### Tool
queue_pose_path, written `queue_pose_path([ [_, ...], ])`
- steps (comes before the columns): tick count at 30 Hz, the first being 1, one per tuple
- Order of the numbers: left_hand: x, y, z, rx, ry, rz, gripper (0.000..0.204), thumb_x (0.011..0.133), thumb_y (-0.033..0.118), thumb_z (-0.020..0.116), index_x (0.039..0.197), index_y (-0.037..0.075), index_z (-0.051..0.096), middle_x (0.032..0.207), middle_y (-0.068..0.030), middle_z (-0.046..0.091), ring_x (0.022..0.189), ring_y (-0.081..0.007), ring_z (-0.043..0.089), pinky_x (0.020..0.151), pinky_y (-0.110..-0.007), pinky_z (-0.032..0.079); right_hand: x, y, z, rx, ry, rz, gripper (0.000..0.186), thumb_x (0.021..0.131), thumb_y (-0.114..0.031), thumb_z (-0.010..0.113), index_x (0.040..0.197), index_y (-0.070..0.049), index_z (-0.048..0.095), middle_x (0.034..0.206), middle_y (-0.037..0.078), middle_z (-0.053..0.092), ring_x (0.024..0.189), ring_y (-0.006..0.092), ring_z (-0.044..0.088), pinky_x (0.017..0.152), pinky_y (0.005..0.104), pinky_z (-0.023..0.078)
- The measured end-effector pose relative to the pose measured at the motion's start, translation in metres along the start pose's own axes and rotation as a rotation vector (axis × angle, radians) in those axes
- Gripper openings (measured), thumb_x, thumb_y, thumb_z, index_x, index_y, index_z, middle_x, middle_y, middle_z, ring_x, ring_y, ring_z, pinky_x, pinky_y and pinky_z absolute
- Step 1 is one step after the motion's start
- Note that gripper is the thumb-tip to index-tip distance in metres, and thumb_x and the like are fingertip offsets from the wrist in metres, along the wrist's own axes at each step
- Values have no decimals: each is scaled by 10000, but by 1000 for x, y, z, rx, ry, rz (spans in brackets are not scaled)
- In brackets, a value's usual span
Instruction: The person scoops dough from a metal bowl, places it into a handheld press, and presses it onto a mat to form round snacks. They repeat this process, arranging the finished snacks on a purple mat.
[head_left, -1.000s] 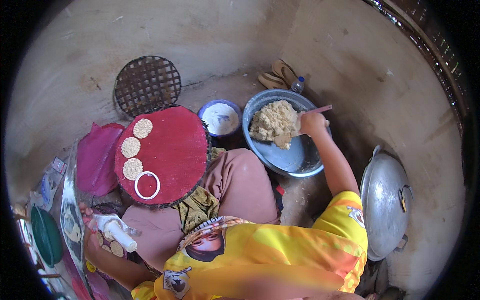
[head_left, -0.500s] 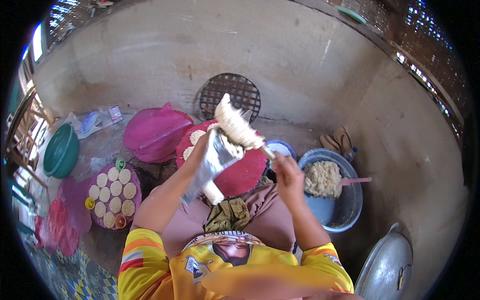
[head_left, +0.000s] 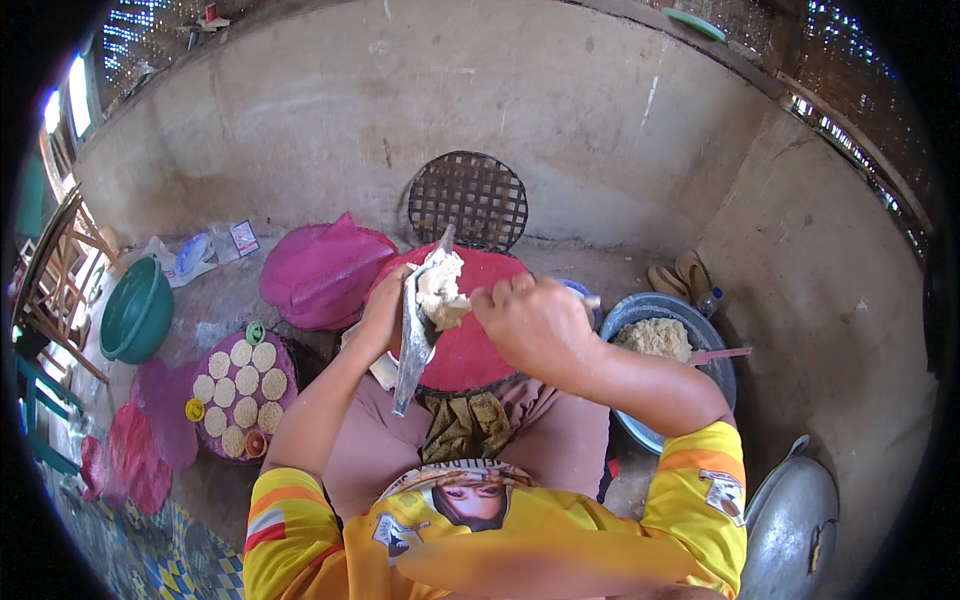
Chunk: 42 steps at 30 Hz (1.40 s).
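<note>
My left hand point(head_left: 385, 315) grips a battered metal hand press point(head_left: 410, 365) with a pale cylinder point(head_left: 383, 370) beneath, over a round red mat point(head_left: 470, 360) by my lap. Soft pale dough point(head_left: 440, 285) is heaped on the press's top. My right hand point(head_left: 530, 325) is closed beside that dough, around a utensil handle point(head_left: 590, 301) that it largely hides. To the right, a blue-grey basin point(head_left: 728, 390) holds more dough point(head_left: 645, 338) and a pink-handled tool point(head_left: 720, 353).
A purple tray point(head_left: 282, 368) of several pale discs, a green tub point(head_left: 125, 325) and pink mats point(head_left: 315, 280) lie left. A woven rack point(head_left: 467, 195) leans on the back wall point(head_left: 600, 120). Sandals point(head_left: 690, 280), a bottle point(head_left: 708, 302) and a metal lid point(head_left: 795, 530) are right.
My right hand came from the basin with dough on a utensil, which now rests on the press. My left hand brought the press up over the red mat; the view shifted.
</note>
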<state>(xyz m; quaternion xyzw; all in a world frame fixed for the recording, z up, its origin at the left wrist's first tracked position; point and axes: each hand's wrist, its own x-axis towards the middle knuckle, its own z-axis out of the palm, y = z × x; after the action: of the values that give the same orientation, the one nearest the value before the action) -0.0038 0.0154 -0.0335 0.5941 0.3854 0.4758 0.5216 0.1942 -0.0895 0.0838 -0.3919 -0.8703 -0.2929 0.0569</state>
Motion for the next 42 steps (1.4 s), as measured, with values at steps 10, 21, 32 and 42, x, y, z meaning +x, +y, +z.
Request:
queue_pose_path([
  [10, 28, -18, -32, 289, 67, 232, 282, 711, 83, 595, 974, -12, 558, 891, -115, 594, 800, -175, 558, 710, -296, 443, -10, 39, -23, 14, 161, 249, 227, 681, -114, 530, 903, -97, 576, 666, 50, 554, 638, 208, 584, 499, 309, 465],
  [21, 11, 4, -20, 714, 203, 494, 258, 750, 175, 473, 940, 16, 545, 840, -110, 567, 760, -186, 551, 673, -287, 452, -5, 26, -11, 22, 28, 109, 190, 688, -128, 528, 868, -94, 580, 669, 36, 574, 638, 191, 585, 517, 307, 462],
  [32, 13, 10, -14, 786, 271, 519, 230, 615, 55, 603, 831, -17, 567, 794, -171, 508, 756, -333, 522, 657, -358, 423, -15, 31, 0, 37, 75, 178, 213, 692, -123, 530, 897, -93, 574, 659, 47, 543, 622, 193, 568, 495, 311, 455],
  [42, 36, 8, -30, -305, 351, 142, 237, 723, 31, 518, 947, -40, 547, 907, -140, 592, 799, -247, 590, 720, -347, 455, -29, 46, 29, 400, 227, 565, 172, 741, -215, 595, 882, -122, 626, 758, 74, 629, 643, 252, 608, 529, 360, 475],
])
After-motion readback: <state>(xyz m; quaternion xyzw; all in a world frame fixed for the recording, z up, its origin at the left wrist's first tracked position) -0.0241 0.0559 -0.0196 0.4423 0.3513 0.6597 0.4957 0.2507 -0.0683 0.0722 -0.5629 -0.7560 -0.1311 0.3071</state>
